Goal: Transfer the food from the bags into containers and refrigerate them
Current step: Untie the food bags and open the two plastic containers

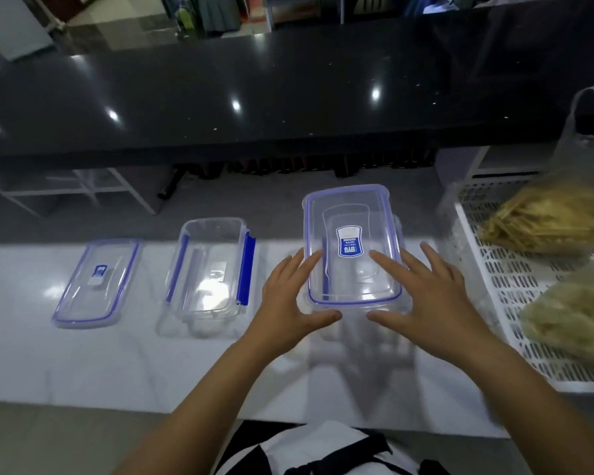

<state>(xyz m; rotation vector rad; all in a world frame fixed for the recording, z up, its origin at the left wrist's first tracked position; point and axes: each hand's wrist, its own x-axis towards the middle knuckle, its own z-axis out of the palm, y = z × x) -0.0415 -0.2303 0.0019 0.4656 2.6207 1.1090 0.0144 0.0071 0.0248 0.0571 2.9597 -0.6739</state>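
Observation:
A clear lidded container (352, 214) with a blue seal and a blue label stands on the white counter in front of me. My left hand (290, 296) grips its left side and near corner, fingers spread along the lid's edge. My right hand (429, 293) holds its right side, thumb at the near edge. To the left an open, empty clear container (210, 269) with blue side clips stands apart. Its loose lid (96, 282) lies flat further left. Two clear bags of pale yellow food, one at the back (549, 217) and one nearer (576, 313), rest in a white perforated tray (504, 279) at right.
The white counter (151, 365) runs left to right, its near edge close to my body. Behind it rises a raised black glossy counter (254, 97). The tray fills the counter's right end.

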